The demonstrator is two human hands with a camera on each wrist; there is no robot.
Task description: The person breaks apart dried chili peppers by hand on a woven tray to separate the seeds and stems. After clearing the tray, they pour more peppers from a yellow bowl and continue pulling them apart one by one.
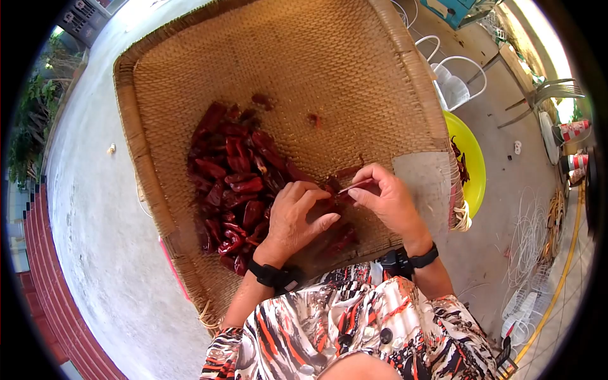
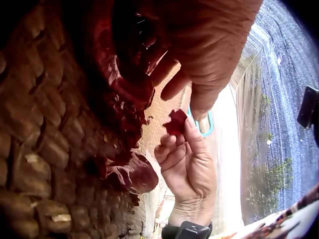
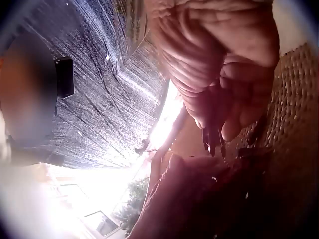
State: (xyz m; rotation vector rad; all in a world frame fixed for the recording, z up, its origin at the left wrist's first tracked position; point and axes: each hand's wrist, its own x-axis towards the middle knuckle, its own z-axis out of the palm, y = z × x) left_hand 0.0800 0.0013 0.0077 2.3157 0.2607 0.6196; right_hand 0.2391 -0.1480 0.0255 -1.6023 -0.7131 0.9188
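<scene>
A heap of dried red chillies (image 1: 237, 183) lies on the left half of a woven tray (image 1: 285, 76). My right hand (image 1: 389, 199) pinches a dark red chilli piece (image 2: 176, 122) between thumb and fingers. Just left of it, my left hand (image 1: 294, 215) is over the heap's right edge with thumb spread from bent fingers; the left wrist view shows no chilli clearly in its fingers (image 2: 172, 84). Whether its fingertips touch the chillies cannot be told. In the right wrist view the right hand (image 3: 219, 69) has the piece's torn end (image 3: 213, 142) pointing down.
Right of the tray stands a yellow-green basin (image 1: 472, 164) with some chillies in it, beside a white bag (image 1: 453, 88). Tangled white wire (image 1: 529, 240) lies on the floor further right. Small chilli bits (image 1: 315, 119) dot the tray's upper part.
</scene>
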